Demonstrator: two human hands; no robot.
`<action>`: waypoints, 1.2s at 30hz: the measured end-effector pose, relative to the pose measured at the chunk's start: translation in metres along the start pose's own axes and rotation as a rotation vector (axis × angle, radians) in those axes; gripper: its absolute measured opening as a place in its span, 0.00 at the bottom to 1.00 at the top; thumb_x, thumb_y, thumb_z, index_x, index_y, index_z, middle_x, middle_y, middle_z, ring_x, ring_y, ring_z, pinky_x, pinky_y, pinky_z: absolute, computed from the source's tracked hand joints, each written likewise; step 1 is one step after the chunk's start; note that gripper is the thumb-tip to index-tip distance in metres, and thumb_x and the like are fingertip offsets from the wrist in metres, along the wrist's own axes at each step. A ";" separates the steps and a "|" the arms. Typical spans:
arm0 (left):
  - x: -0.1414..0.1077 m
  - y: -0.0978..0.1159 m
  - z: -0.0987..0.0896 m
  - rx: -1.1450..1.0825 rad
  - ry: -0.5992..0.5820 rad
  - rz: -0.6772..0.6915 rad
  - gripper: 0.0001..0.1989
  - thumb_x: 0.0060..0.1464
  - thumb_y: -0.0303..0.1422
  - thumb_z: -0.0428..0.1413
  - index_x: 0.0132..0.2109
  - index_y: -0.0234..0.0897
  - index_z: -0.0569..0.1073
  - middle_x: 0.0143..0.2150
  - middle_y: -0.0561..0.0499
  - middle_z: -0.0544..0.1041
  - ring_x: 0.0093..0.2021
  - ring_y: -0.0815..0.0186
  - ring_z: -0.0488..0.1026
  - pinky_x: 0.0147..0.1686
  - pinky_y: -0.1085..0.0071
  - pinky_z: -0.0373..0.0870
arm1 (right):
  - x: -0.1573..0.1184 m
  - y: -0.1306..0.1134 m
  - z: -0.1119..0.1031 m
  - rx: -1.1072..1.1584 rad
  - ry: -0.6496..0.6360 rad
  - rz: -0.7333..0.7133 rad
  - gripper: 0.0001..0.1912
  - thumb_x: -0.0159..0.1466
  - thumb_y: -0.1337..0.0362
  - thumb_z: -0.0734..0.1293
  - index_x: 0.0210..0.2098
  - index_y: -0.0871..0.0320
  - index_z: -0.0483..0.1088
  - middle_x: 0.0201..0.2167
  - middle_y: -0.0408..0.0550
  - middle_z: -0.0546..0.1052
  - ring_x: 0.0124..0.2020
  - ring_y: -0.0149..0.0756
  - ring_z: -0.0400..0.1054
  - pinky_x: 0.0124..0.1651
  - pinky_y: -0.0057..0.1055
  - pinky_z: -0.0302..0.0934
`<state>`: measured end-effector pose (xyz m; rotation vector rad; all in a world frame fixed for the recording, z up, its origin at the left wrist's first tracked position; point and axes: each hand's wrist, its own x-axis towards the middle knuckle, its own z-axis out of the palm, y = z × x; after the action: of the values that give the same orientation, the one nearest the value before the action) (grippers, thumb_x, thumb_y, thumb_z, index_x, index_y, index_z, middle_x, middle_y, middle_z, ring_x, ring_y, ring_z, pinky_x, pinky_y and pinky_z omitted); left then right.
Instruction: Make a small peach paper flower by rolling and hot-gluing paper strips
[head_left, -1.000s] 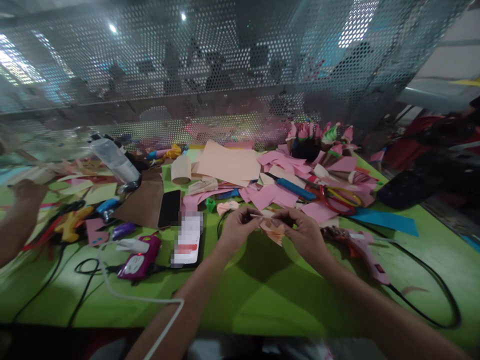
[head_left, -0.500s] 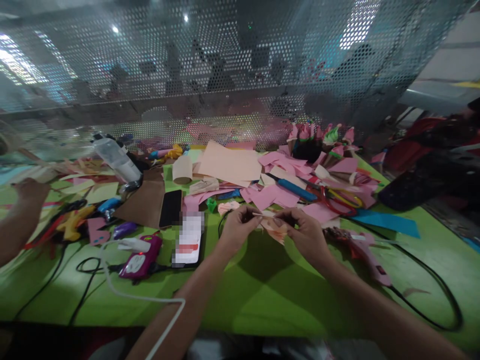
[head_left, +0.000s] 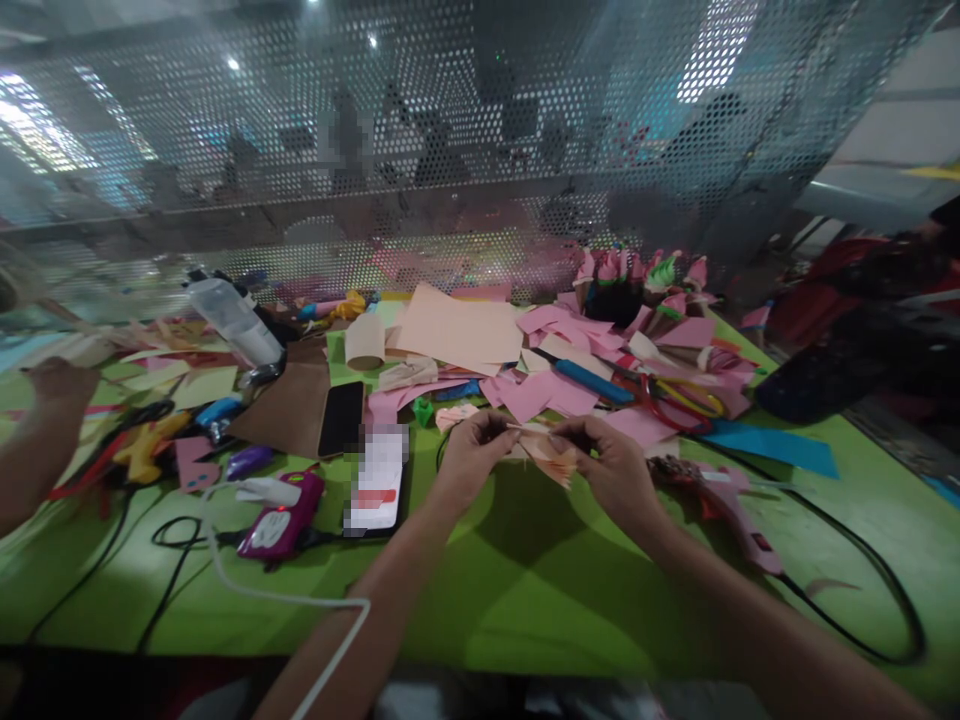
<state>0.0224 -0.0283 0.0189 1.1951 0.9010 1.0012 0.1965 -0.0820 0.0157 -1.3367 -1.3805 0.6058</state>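
Observation:
A small piece of pleated peach paper (head_left: 553, 462) is held up between my hands, above the green table (head_left: 525, 620). My left hand (head_left: 476, 458) pinches its left end between thumb and fingers. On the other side, my right hand (head_left: 606, 462) grips the folded part, which fans downward. The fingertips partly cover the paper. Just right of my right hand lies a pink glue gun (head_left: 739, 515) with a black cord. A crumpled pale pink scrap (head_left: 456, 415) and a small green piece (head_left: 423, 411) are beyond my left hand.
Peach sheets (head_left: 457, 325) and pink paper pieces (head_left: 551, 390) cover the back, with a blue-handled tool (head_left: 592, 381) and scissors (head_left: 686, 395). A black phone (head_left: 342, 420), a lit phone (head_left: 379, 480), a magenta power strip (head_left: 281, 515) and a bottle (head_left: 236, 320) lie left. Another person's hand (head_left: 60, 385) is far left.
The pleated paper and my right fingers have shifted very slightly. Both hands keep their grip; everything else on the table stays in place.

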 end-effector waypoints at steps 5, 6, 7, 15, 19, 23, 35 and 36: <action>0.001 -0.002 0.000 -0.013 0.010 -0.018 0.11 0.43 0.35 0.66 0.33 0.34 0.75 0.26 0.56 0.72 0.25 0.74 0.64 0.27 0.76 0.60 | 0.000 0.000 0.001 0.004 0.018 -0.003 0.08 0.58 0.58 0.68 0.31 0.56 0.75 0.28 0.47 0.78 0.29 0.38 0.69 0.33 0.32 0.63; 0.001 -0.003 -0.001 -0.016 0.016 -0.016 0.11 0.43 0.35 0.66 0.33 0.34 0.75 0.26 0.56 0.72 0.25 0.74 0.64 0.27 0.76 0.60 | 0.000 -0.001 0.001 0.015 0.019 0.001 0.08 0.58 0.58 0.68 0.31 0.56 0.75 0.27 0.47 0.78 0.29 0.38 0.69 0.33 0.32 0.63; 0.001 -0.003 -0.001 -0.019 0.023 -0.011 0.12 0.43 0.36 0.66 0.33 0.34 0.75 0.26 0.56 0.72 0.25 0.74 0.64 0.27 0.76 0.60 | 0.000 -0.001 0.001 0.025 0.020 0.007 0.08 0.58 0.58 0.68 0.31 0.56 0.75 0.27 0.47 0.78 0.29 0.38 0.69 0.33 0.32 0.63; 0.001 0.000 -0.002 -0.007 0.040 -0.010 0.12 0.44 0.37 0.66 0.32 0.34 0.75 0.24 0.56 0.71 0.24 0.74 0.64 0.26 0.76 0.59 | 0.000 -0.001 0.002 0.060 0.026 0.032 0.08 0.58 0.58 0.68 0.31 0.56 0.76 0.28 0.47 0.79 0.29 0.38 0.69 0.34 0.33 0.63; 0.001 0.001 -0.002 -0.017 0.030 -0.007 0.13 0.43 0.37 0.66 0.32 0.34 0.74 0.25 0.55 0.71 0.24 0.74 0.64 0.26 0.76 0.59 | 0.000 -0.001 0.002 0.055 0.032 0.026 0.09 0.58 0.58 0.69 0.30 0.56 0.76 0.27 0.47 0.78 0.28 0.37 0.68 0.32 0.32 0.62; 0.001 0.001 -0.002 -0.028 0.032 -0.008 0.13 0.43 0.38 0.66 0.33 0.34 0.74 0.25 0.55 0.72 0.25 0.73 0.65 0.26 0.76 0.60 | 0.000 0.000 0.001 0.054 0.025 0.020 0.08 0.58 0.59 0.68 0.31 0.56 0.76 0.27 0.47 0.78 0.29 0.37 0.68 0.33 0.32 0.62; 0.001 0.000 -0.004 0.034 0.050 0.046 0.10 0.46 0.37 0.64 0.32 0.34 0.76 0.25 0.55 0.73 0.25 0.72 0.66 0.26 0.76 0.61 | 0.000 0.001 0.001 0.048 0.025 0.036 0.07 0.57 0.59 0.68 0.30 0.56 0.75 0.28 0.47 0.79 0.30 0.38 0.70 0.34 0.33 0.63; 0.002 -0.001 -0.005 0.052 0.061 0.058 0.10 0.46 0.36 0.64 0.33 0.34 0.76 0.25 0.54 0.73 0.26 0.72 0.66 0.26 0.76 0.61 | 0.000 0.001 0.001 0.053 0.026 0.036 0.08 0.57 0.59 0.68 0.31 0.56 0.75 0.28 0.47 0.79 0.30 0.38 0.70 0.35 0.33 0.63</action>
<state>0.0187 -0.0254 0.0171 1.2464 0.9499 1.0707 0.1961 -0.0813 0.0146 -1.3252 -1.3133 0.6426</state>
